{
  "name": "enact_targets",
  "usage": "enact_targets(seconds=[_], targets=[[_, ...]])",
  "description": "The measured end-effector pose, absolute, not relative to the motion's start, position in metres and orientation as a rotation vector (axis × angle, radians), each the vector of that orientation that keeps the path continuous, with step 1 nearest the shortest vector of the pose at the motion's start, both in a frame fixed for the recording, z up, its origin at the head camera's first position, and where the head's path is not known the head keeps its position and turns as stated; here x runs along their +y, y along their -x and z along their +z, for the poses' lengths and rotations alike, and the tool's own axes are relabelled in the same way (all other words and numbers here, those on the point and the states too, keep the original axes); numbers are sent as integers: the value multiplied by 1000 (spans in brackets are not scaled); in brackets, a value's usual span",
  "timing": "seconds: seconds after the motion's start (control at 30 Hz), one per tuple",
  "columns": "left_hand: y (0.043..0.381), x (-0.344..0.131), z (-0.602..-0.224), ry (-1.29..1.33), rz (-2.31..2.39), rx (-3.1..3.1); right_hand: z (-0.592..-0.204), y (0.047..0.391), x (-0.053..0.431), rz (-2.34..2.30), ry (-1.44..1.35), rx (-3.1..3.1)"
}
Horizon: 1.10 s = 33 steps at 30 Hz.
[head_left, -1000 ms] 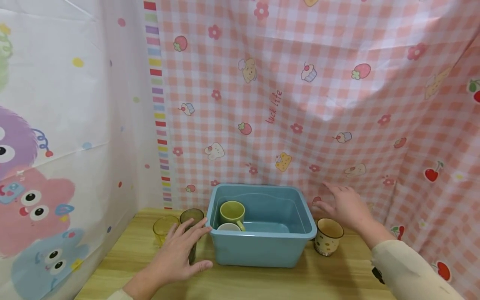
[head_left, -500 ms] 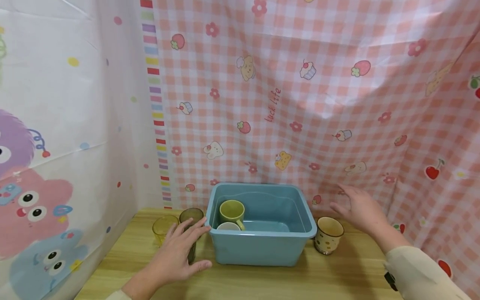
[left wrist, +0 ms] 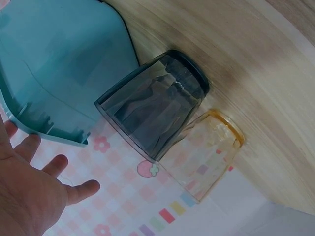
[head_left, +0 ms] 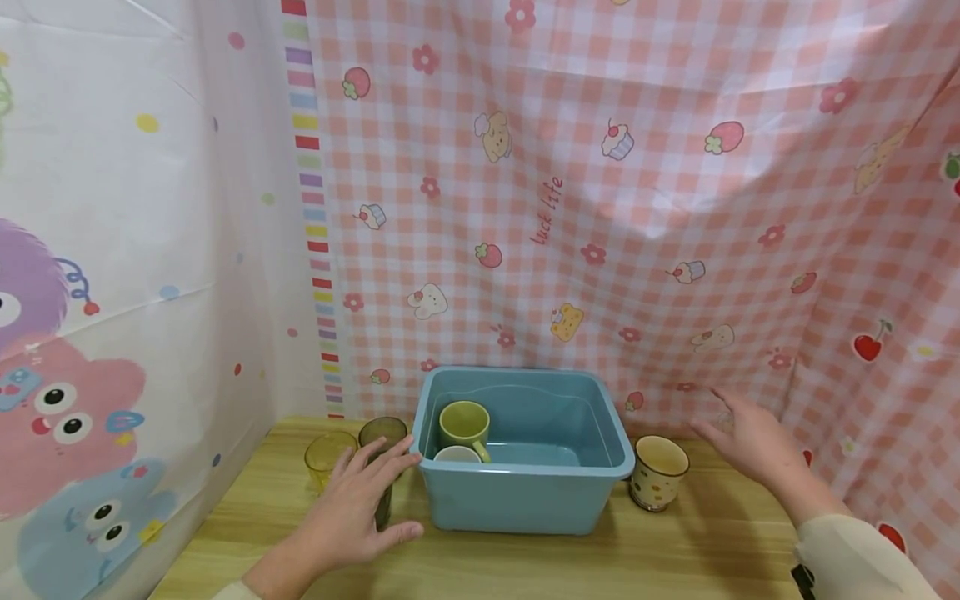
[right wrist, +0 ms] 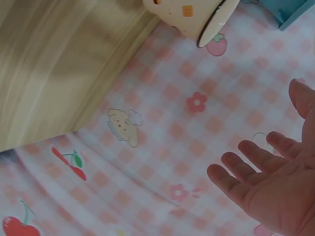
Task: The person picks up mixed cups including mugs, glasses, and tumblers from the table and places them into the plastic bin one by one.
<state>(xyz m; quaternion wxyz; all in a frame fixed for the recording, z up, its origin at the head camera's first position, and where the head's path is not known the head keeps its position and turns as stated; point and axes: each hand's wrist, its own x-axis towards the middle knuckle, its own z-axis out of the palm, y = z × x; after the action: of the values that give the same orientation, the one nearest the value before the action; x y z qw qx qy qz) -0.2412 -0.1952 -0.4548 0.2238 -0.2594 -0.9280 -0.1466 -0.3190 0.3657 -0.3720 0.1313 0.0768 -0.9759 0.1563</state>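
Observation:
A blue plastic basin (head_left: 517,500) stands mid-table with a green mug (head_left: 463,423) and a white cup (head_left: 457,454) inside, both toward its left. My left hand (head_left: 352,504) spreads its fingers with the tips at the basin's left front rim; in the left wrist view the fingertips meet that rim (left wrist: 49,136). Behind this hand, partly covered, are a dark grey glass (head_left: 384,429) and a yellow glass (head_left: 330,454). To the right of the basin sits a cream spotted cup (head_left: 657,475). My right hand (head_left: 757,437) hovers beyond that cup, fingers extended, holding nothing.
The wooden table (head_left: 525,571) runs under everything. A pink checked cloth (head_left: 540,275) hangs directly behind the basin and continues down the right side. On the left hangs a white cartoon-print cloth (head_left: 187,375).
My right hand has moved right and slightly down, away from the basin and past the spotted cup. The left hand stays at the basin's rim.

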Motion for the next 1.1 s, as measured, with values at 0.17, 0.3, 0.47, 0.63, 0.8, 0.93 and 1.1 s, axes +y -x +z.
enact_targets(seconds=[0.17, 0.3, 0.47, 0.63, 0.8, 0.93, 1.1], targets=[[242, -195, -456, 720, -412, -2560, -377, 318, 375, 493, -148, -2881], [242, -196, -456, 721, -417, -2553, -382, 319, 381, 545, -115, -2905], [241, -195, -458, 716, -405, -2543, -392, 317, 385, 673, -109, -2927], [241, -195, -458, 725, -414, -2532, -399, 314, 390, 817, -58, -3000], [242, -196, -458, 742, -407, -2511, -403, 316, 393, 897, -3, -3057], [242, -197, -457, 753, -416, -2515, -406, 316, 395, 924, 10, -3074], [243, -197, -457, 767, -409, -2516, -410, 316, 396, 944, -10, -3067]])
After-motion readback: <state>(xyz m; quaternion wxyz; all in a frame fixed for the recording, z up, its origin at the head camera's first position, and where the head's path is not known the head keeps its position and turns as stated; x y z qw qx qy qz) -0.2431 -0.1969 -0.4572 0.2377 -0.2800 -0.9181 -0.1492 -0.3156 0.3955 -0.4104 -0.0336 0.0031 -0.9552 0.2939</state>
